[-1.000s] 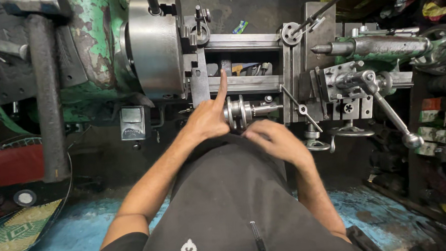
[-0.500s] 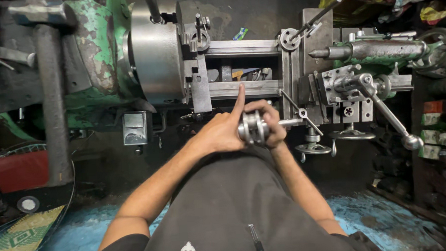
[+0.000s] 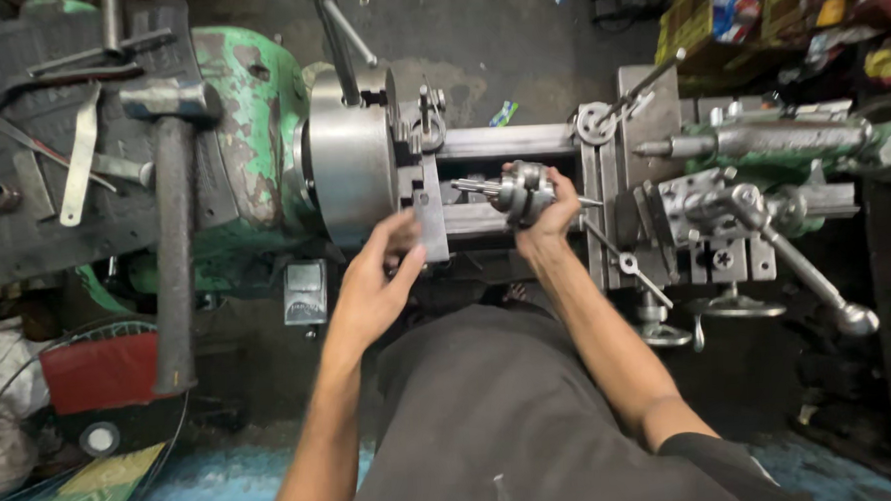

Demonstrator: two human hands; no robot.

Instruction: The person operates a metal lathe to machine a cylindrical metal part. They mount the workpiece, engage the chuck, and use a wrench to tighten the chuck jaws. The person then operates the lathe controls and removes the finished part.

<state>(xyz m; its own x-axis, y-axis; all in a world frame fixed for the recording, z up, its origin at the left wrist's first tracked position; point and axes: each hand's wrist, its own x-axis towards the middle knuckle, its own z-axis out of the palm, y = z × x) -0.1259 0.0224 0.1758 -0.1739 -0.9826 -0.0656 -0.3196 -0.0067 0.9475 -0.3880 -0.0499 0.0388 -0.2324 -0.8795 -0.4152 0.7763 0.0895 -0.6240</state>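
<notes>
I stand at a green metal lathe (image 3: 250,139) and look down on it. My right hand (image 3: 547,214) grips a small steel shaft part (image 3: 508,192) with a round flanged body and holds it over the lathe bed, its thin stem pointing left toward the big round chuck (image 3: 347,170). My left hand (image 3: 377,284) is open, fingers spread, just below the chuck jaw (image 3: 430,221) and touching nothing that I can see.
A large hammer (image 3: 171,222) and flat tools (image 3: 76,156) lie on the headstock at left. The tool post and carriage handles (image 3: 725,218) sit to the right, with the tailstock (image 3: 791,140) behind. Shelves with boxes line the right edge.
My right hand has taken the steel part and lifted it up over the bed. My left hand let go of the part and moved left toward the chuck.
</notes>
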